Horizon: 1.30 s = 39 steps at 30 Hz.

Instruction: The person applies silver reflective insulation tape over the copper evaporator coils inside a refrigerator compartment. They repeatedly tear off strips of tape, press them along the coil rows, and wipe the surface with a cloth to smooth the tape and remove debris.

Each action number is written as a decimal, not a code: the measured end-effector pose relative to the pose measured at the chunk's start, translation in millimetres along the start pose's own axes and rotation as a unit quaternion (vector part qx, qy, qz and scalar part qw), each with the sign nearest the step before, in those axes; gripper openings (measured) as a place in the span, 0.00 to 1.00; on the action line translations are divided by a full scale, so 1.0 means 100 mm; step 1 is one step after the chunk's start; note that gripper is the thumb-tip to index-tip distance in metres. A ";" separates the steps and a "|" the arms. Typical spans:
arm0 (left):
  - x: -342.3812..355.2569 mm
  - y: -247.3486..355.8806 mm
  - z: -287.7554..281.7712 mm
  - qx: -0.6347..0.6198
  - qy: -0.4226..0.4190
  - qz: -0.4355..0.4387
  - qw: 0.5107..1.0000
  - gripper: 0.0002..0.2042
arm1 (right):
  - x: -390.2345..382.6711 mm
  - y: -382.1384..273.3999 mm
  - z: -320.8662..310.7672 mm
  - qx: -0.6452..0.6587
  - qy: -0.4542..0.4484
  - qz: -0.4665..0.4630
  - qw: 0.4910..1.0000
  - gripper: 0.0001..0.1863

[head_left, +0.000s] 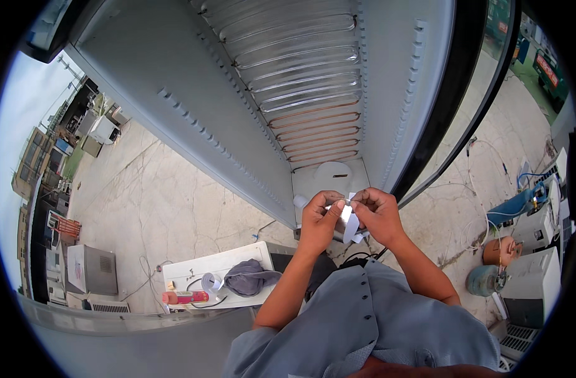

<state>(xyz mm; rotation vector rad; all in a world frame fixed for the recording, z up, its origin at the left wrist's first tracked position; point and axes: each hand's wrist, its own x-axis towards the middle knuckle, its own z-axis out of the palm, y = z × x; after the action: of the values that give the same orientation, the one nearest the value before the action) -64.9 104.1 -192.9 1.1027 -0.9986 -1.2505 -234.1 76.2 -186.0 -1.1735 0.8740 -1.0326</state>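
My left hand and my right hand meet in front of my chest, fingertips closed. Between them they pinch a short strip of shiny foil tape, with a pale backing strip hanging below it. Ahead stands an open refrigerator cabinet with pale walls. Looped tubing runs up its back wall: the upper loops lie under silver foil, while the lower copper loops are bare. A white rounded hump rises from the cabinet floor, partly behind my hands.
At lower left, a white board bears a grey cloth, a red can and a clear round container. The dark-framed glass door stands open at right. Gas cylinders and appliance units stand beyond, with hoses across the concrete.
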 end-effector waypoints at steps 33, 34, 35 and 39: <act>-0.13 0.15 0.16 0.024 0.097 0.156 0.983 0.04 | 0.11 -0.18 0.18 -0.038 -0.029 -0.091 0.995 0.01; -0.13 0.13 0.15 0.013 0.099 0.155 0.983 0.04 | 0.12 -0.19 0.19 -0.058 -0.027 -0.104 0.993 0.01; -0.13 0.12 0.14 0.008 0.100 0.156 0.983 0.04 | 0.11 -0.20 0.20 -0.079 -0.022 -0.115 0.990 0.01; -0.10 0.05 0.10 -0.009 0.102 0.150 0.983 0.04 | 0.16 -0.19 0.22 -0.127 -0.024 -0.146 0.981 0.01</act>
<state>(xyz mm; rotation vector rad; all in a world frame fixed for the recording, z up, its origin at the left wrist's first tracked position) -74.2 112.8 -185.7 1.0015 -0.9551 -0.8831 -212.3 66.3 -163.7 -1.5710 0.8282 -1.1468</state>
